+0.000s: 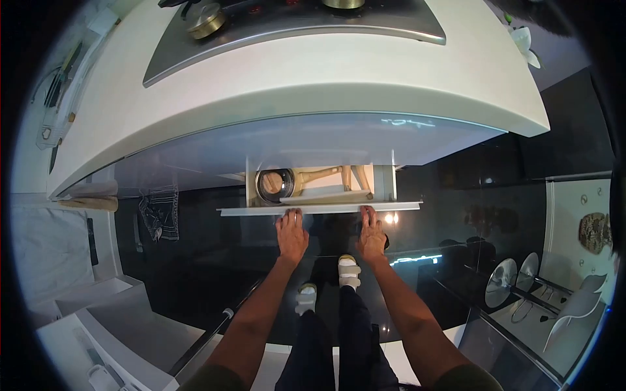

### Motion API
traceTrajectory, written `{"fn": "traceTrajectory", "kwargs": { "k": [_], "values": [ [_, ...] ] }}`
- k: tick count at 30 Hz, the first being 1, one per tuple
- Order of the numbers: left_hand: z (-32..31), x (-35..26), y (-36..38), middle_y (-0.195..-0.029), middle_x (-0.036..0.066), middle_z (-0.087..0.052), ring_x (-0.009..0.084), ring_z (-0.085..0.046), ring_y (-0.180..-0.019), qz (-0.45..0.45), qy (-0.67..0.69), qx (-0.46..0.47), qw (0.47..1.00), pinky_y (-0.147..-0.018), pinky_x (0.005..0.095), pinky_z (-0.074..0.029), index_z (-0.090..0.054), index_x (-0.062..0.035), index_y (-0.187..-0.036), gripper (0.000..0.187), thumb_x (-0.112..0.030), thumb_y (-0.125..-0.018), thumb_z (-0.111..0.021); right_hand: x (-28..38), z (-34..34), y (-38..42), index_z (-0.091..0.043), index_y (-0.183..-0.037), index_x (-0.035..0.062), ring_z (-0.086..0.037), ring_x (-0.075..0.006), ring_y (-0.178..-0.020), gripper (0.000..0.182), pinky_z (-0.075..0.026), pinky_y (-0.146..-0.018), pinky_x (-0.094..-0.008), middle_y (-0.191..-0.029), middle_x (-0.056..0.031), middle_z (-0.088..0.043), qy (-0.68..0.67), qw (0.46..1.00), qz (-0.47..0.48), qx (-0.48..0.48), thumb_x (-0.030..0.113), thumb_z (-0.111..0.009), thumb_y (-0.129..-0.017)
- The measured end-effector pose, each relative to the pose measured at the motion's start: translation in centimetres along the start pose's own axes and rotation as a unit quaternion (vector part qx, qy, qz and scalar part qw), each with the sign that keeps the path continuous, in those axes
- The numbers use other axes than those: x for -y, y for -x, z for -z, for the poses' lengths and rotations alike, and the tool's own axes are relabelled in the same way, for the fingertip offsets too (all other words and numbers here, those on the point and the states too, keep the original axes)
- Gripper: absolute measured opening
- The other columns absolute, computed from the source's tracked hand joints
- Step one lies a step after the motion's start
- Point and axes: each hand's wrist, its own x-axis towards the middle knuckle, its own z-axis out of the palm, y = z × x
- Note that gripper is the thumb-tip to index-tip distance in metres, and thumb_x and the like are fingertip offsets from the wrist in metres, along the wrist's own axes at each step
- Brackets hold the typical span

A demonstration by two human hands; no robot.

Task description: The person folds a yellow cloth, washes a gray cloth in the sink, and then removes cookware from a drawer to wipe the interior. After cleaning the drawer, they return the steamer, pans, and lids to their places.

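Observation:
A drawer point(319, 209) with a white front stands pulled out beneath the counter. My left hand point(291, 236) touches the middle of its front edge with spread fingertips. To the right, my right hand point(372, 236) rests its outstretched fingers on the same edge. Inside the drawer lies a round pan point(275, 185) with a glass lid and a wooden knob. Wooden handles point(323, 174) stretch across the drawer beside it, and a pale flat piece point(326, 197) lies near the front. The undersides of both hands are hidden.
Above the drawer, a white counter point(313, 68) carries a cooktop point(293, 32) with a small pot point(206, 21). A patterned cloth point(160, 212) is at left. Bar stools point(502, 282) stand at right. My feet point(349, 270) are on the dark glossy floor point(195, 260).

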Motion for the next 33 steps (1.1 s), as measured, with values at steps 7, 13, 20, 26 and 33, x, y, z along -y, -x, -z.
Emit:
{"fn": "traceTrajectory", "kwargs": {
  "k": [7, 13, 20, 26, 33],
  "values": [
    [1.6, 2.1, 5.9, -0.104, 0.010, -0.048, 0.0260, -0.044, -0.105, -0.070, 0.055, -0.015, 0.996, -0.095, 0.0453, -0.026, -0.051, -0.0049, -0.105, 0.041, -0.010, -0.068, -0.068, 0.0, -1.4, 6.8, -0.034, -0.126, 0.0115, -0.044, -0.0345, -0.110, 0.082, -0.045, -0.090, -0.0436, -0.129, -0.0081, -0.034, -0.104, 0.994, -0.044, -0.011, -0.002, -0.070, -0.054],
    [1.3, 5.3, 8.1, -0.095, 0.008, -0.050, 0.0251, -0.048, -0.098, -0.093, 0.059, 0.037, 0.993, -0.092, 0.0445, -0.030, -0.054, -0.0077, -0.099, 0.042, -0.010, -0.063, -0.074, -0.3, -5.2, 9.8, -0.039, -0.120, 0.0142, -0.046, -0.0351, -0.107, 0.066, -0.046, -0.083, -0.0444, -0.113, -0.0116, -0.042, -0.187, 0.970, -0.073, -0.138, 0.000, -0.068, -0.062],
    [-1.1, 5.0, 9.9, -0.087, 0.008, -0.049, 0.0257, -0.050, -0.089, -0.077, 0.092, -0.023, 0.992, -0.081, 0.0407, -0.032, -0.057, -0.0088, -0.090, 0.033, -0.008, -0.061, -0.073, 0.8, -4.7, 10.5, -0.050, -0.111, 0.0176, -0.050, -0.0327, -0.104, 0.052, -0.047, -0.079, -0.0454, -0.110, -0.0116, -0.044, -0.149, 0.970, -0.136, -0.133, 0.004, -0.070, -0.065],
    [-1.2, 4.8, 12.7, -0.085, 0.008, -0.048, 0.0258, -0.049, -0.085, -0.099, 0.106, -0.036, 0.989, -0.078, 0.0401, -0.031, -0.057, -0.0094, -0.087, 0.029, -0.008, -0.062, -0.072, -0.1, -5.9, 13.5, -0.052, -0.108, 0.0173, -0.052, -0.0318, -0.097, 0.051, -0.047, -0.074, -0.0447, -0.103, -0.0103, -0.045, -0.165, 0.966, -0.124, -0.159, 0.004, -0.072, -0.062],
    [-2.0, 4.5, 16.5, -0.084, 0.007, -0.047, 0.0251, -0.049, -0.083, -0.106, 0.093, -0.026, 0.990, -0.078, 0.0416, -0.030, -0.056, -0.0089, -0.083, 0.026, -0.006, -0.063, -0.071, -1.1, -7.0, 16.7, -0.054, -0.105, 0.0175, -0.052, -0.0299, -0.097, 0.049, -0.047, -0.072, -0.0429, -0.101, -0.0099, -0.045, -0.183, 0.962, -0.121, -0.164, 0.004, -0.072, -0.062]
  ]
}}
